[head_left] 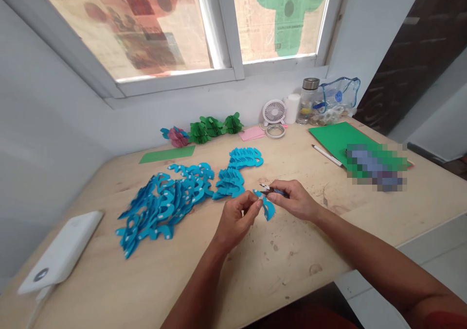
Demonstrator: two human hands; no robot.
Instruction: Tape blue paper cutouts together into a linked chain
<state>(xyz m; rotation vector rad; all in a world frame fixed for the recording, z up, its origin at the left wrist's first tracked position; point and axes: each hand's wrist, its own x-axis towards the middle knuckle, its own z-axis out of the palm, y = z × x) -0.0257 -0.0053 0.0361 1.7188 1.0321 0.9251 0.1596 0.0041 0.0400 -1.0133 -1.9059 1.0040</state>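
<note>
My left hand (pixel 239 217) pinches a small curved piece of blue paper (pixel 269 210) between thumb and fingertips. My right hand (pixel 294 199) is closed around small pliers (pixel 277 191) with dark jaws and blue handles. The jaws lie at the upper end of the blue piece, close to my left fingertips; whether they grip the paper I cannot tell. Just beyond my hands lie two folded stacks of blue cut paper, a nearer one (pixel 229 183) and a farther one (pixel 246 157). Left of them spreads a large pile of wavy blue paper cutouts (pixel 168 198) dotted with small white squares.
Against the wall stand green paper pompoms (pixel 213 127), a pink paper flower (pixel 177 137), a small fan (pixel 274 112), a tape roll (pixel 275 131) and a glass bottle (pixel 308 100). Green sheets (pixel 333 137) and a white pen (pixel 327 155) lie right; a white power bank (pixel 62 251) lies left.
</note>
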